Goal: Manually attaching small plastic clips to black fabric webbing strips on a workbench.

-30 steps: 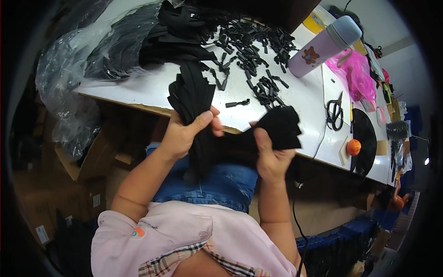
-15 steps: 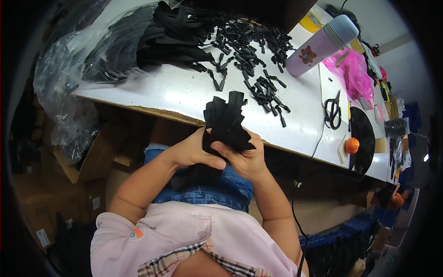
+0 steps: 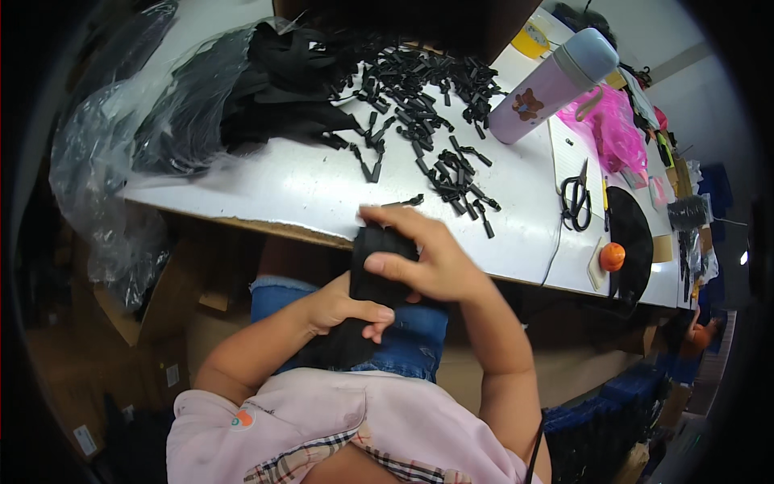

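Note:
A bundle of black fabric strips (image 3: 369, 270) is in both hands, over my lap at the table's near edge. My left hand (image 3: 343, 310) is closed round its lower part, thumb across the front. Higher up, my right hand (image 3: 431, 254) grips the same bundle, thumb on its face and fingers bent over the far end, which they hide. The lower end of the strips hangs down onto my denim shorts (image 3: 415, 331). Just beyond my right fingers, one small black zipper-pull-like piece (image 3: 415, 199) lies on the white table (image 3: 298, 189).
Many more black pull-like pieces (image 3: 451, 181) lie heaped farther back. A clear plastic bag (image 3: 189, 113) with black strips is at the left. To the right are a lilac bottle (image 3: 536, 97), black scissors (image 3: 576, 200), an orange round object (image 3: 612, 256) and a pink bag (image 3: 609, 129).
My right hand has moved up and over the bundle's far end, covering the strip ends that stood fanned out. My left hand has shifted lower, and more of the bundle's lower part shows.

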`<state>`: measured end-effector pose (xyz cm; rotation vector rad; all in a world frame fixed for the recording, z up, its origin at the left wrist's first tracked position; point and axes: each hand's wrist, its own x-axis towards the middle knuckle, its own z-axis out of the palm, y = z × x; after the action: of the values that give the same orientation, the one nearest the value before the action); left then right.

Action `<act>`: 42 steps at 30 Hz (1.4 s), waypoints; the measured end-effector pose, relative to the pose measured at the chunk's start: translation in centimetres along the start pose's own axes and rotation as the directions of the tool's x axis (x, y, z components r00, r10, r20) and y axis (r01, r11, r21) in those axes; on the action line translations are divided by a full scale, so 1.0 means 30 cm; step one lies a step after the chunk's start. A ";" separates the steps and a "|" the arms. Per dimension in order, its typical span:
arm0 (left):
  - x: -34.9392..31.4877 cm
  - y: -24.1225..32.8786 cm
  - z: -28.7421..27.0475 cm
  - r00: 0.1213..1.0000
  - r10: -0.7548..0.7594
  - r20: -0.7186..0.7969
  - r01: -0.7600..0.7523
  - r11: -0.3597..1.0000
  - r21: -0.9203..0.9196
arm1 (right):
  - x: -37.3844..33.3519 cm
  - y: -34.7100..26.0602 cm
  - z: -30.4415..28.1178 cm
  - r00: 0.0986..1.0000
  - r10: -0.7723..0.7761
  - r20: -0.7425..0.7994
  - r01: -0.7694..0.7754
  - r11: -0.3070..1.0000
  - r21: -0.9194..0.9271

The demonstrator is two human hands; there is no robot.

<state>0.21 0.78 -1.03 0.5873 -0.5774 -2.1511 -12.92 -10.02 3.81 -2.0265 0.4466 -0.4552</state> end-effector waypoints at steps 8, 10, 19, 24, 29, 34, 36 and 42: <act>-0.018 0.119 -0.033 0.904 0.420 -0.082 -0.401 0.898 0.179 | 0.442 0.278 -0.355 0.861 0.011 -0.509 -0.410 0.610 -0.678; -0.020 0.150 -0.041 0.904 0.415 -0.103 -0.377 0.887 0.268 | 0.525 0.351 -0.419 0.791 0.089 -0.606 -0.567 0.481 -0.669; -0.009 0.236 -0.150 0.911 0.406 0.069 -0.409 0.911 0.045 | 0.761 0.424 -0.568 0.743 0.213 -0.634 -0.663 0.360 -0.656; -0.005 0.245 -0.167 0.930 0.341 0.135 -0.335 0.940 -0.070 | 0.852 0.465 -0.593 0.839 -0.009 -0.545 -0.529 0.229 -0.817; -0.027 0.244 -0.145 0.954 0.298 0.041 -0.292 0.951 -0.103 | 0.901 0.450 -0.629 0.751 0.215 -0.625 -0.658 0.325 -0.679; -0.022 0.250 -0.133 0.949 0.313 0.038 -0.312 0.949 -0.045 | 0.829 0.468 -0.622 0.781 0.147 -0.607 -0.608 0.400 -0.686; -0.015 0.250 -0.126 0.947 0.319 0.027 -0.317 0.947 -0.051 | 0.788 0.450 -0.608 0.784 0.136 -0.606 -0.601 0.409 -0.687; -0.013 0.219 -0.146 0.925 0.380 0.029 -0.381 0.922 0.065 | 0.630 0.350 -0.455 0.842 0.122 -0.526 -0.502 0.536 -0.679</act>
<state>6.84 -3.50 -0.60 0.4517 -0.7148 -1.7752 -4.61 -34.19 3.31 -2.6124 1.5226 -0.5088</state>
